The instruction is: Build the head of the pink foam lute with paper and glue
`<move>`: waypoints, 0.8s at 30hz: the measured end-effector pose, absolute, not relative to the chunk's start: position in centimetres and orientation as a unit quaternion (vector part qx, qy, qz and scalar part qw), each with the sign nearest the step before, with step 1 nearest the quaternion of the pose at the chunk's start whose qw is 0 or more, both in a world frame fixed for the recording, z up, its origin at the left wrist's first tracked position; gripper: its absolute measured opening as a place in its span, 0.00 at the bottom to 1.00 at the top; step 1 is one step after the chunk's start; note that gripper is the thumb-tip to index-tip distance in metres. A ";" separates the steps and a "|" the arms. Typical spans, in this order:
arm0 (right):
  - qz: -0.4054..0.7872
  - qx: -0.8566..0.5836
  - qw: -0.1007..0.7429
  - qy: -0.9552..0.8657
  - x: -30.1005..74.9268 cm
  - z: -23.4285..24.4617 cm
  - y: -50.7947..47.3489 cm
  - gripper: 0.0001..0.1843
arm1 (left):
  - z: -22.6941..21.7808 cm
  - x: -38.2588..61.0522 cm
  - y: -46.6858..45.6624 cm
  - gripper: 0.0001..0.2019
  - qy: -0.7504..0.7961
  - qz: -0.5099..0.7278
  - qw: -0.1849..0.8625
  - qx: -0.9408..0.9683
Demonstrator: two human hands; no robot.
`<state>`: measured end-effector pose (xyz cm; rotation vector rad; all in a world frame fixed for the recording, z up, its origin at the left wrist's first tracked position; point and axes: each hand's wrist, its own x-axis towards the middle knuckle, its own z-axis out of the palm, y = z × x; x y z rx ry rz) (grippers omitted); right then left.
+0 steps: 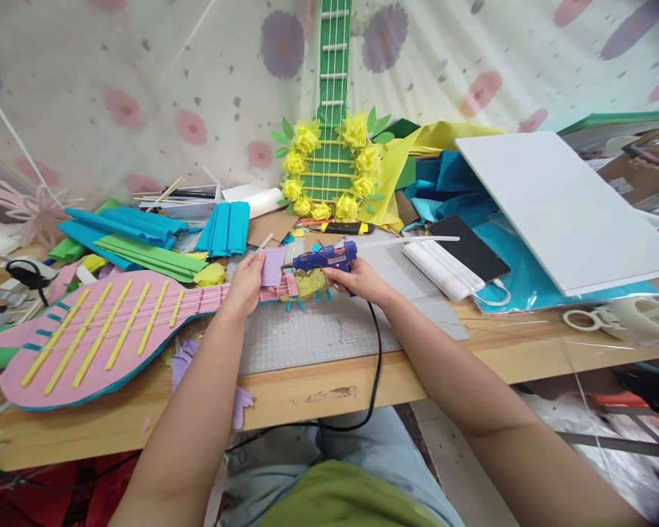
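Note:
My left hand [247, 282] pinches a small purple paper piece [273, 265] upright over the head end of a pink paper guitar [96, 333] with yellow strips. My right hand [356, 282] grips a blue hot glue gun [325, 258], its nozzle pointing left at the purple piece. A white glue stick [411, 240] juts from the gun's back, and its black cord [374, 366] hangs over the table edge. Both hands work above a grey cutting mat [329, 329].
A green paper guitar with yellow flowers [329, 168] leans against the flowered cloth behind. Folded teal and green paper [143, 241] lies at the left. A white board [565, 205], a black phone [469, 249], a white power bank [439, 269] and scissors [598, 320] lie at the right.

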<state>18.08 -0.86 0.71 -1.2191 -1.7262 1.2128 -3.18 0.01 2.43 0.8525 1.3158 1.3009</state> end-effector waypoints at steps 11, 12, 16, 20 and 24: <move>0.471 -0.467 0.341 -0.666 18.2 1.0 -1.1 0.25 | 2.8 -3.0 -0.2 0.08 0.569 0.536 0.514 0.353; 0.471 -0.466 0.344 -0.665 18.1 1.1 -1.1 0.25 | 2.8 -3.0 -0.2 0.08 0.570 0.534 0.515 0.353; 0.484 -0.446 0.367 -0.657 18.2 1.1 -1.1 0.24 | 2.9 -3.1 -0.2 0.08 0.573 0.527 0.520 0.351; 0.494 -0.432 0.382 -0.651 18.2 1.0 -1.2 0.23 | 2.9 -3.2 -0.2 0.09 0.565 0.526 0.530 0.351; 0.493 -0.431 0.372 -0.658 18.2 0.9 -1.1 0.24 | 3.0 -3.1 -0.2 0.09 0.556 0.529 0.539 0.348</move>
